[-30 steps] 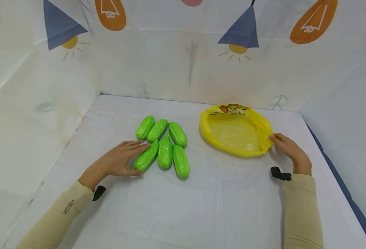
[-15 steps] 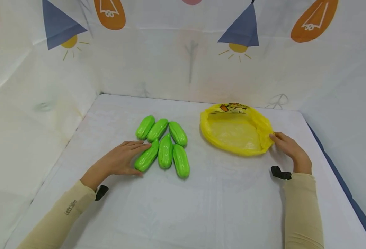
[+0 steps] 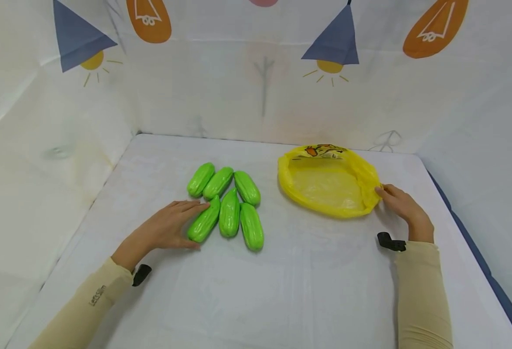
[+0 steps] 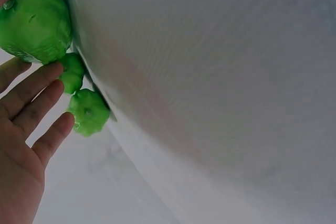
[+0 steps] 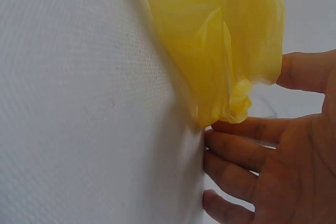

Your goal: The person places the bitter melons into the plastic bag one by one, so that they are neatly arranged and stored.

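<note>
Several short, glossy green ribbed gourds lie in two rows left of centre on the white table. Around the near-left gourd [image 3: 204,220] spreads my left hand [image 3: 164,228], index fingertip at its upper end and thumb by its lower end. In the left wrist view, the thumb overlaps this gourd [image 4: 39,22], while the other fingers [image 4: 39,111] stretch out loosely. A yellow plastic bag [image 3: 287,186] stands at right with its mouth spread and its rim rolled down. My right hand [image 3: 401,208] pinches its right rim; the right wrist view has thumb and index finger at the bag's fold [image 5: 239,100].
Behind the gourds and bag, a pale printed cloth wall [image 3: 229,87] rises at the table's back edge. Another cloth wall [image 3: 42,194] closes the left side. White table surface [image 3: 282,291] spreads in front of both hands.
The left hand has barely shifted around the near-left gourd, which sits a touch closer to its neighbour. The right hand and bag keep their place; the head view tilts slightly.
</note>
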Available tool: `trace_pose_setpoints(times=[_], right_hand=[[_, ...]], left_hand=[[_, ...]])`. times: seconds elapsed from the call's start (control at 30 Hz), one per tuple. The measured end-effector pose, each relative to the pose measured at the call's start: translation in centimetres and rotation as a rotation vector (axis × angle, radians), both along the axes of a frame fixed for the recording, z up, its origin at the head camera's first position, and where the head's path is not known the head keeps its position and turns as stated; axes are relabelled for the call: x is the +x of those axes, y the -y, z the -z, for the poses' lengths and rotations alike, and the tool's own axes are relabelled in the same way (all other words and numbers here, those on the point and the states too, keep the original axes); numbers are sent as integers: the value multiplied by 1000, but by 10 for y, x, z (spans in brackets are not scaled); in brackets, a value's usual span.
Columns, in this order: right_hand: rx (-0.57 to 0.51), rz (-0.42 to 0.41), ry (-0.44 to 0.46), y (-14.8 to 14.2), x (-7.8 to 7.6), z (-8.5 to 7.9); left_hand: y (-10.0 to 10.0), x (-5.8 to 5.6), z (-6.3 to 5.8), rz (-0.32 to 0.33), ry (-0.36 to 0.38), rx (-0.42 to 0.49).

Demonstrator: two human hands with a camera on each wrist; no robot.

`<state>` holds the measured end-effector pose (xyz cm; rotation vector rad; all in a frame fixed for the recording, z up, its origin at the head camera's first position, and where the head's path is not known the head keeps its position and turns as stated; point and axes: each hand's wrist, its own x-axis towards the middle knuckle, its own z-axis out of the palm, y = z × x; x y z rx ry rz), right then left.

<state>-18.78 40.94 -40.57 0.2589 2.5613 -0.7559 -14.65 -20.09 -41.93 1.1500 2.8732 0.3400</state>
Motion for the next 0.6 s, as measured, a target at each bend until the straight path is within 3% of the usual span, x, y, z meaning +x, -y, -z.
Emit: trace_pose_setpoints(times=[0.6], right_hand=[[-16,8,-23,-2,0,2]], left_hand=[[4,1,4,-53,28,74]])
